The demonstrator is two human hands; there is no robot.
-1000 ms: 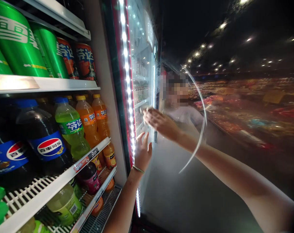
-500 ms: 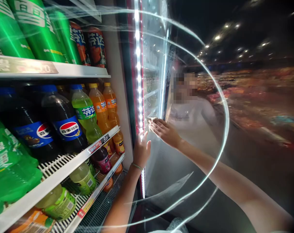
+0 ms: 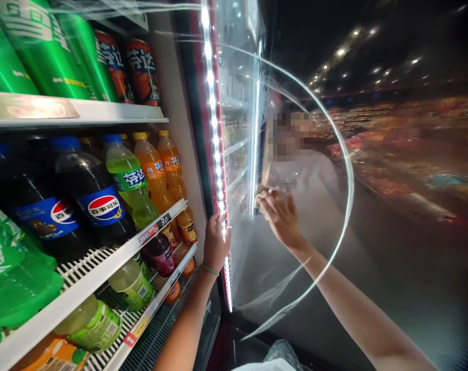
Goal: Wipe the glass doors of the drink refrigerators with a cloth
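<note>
My left hand [image 3: 215, 243], with a thin band at the wrist, is closed at the lit edge [image 3: 217, 170] of a drinks cooler, fingers curled onto the light strip and thumb on the glass side. My right hand [image 3: 283, 219] presses a small pale cloth [image 3: 263, 194] against the clear glass [image 3: 241, 263], its fingers bent over it. Part of the cloth is hidden under the fingers. Wide curved streaks [image 3: 350, 170] show on the glass. A person in a light top [image 3: 307, 180] appears in or behind the glass.
To the left, shelves hold green bottles [image 3: 13, 257], dark cola bottles [image 3: 102, 203], orange soda bottles [image 3: 152, 170] and cans [image 3: 141, 72]. A white shelf edge [image 3: 102, 281] juts out near my left arm. Blurred store displays [image 3: 404, 139] lie at the right.
My right hand has moved right across the glass with the cloth, and its fingers are now more bent. My left hand stays at the lit edge; the view has shifted slightly.
</note>
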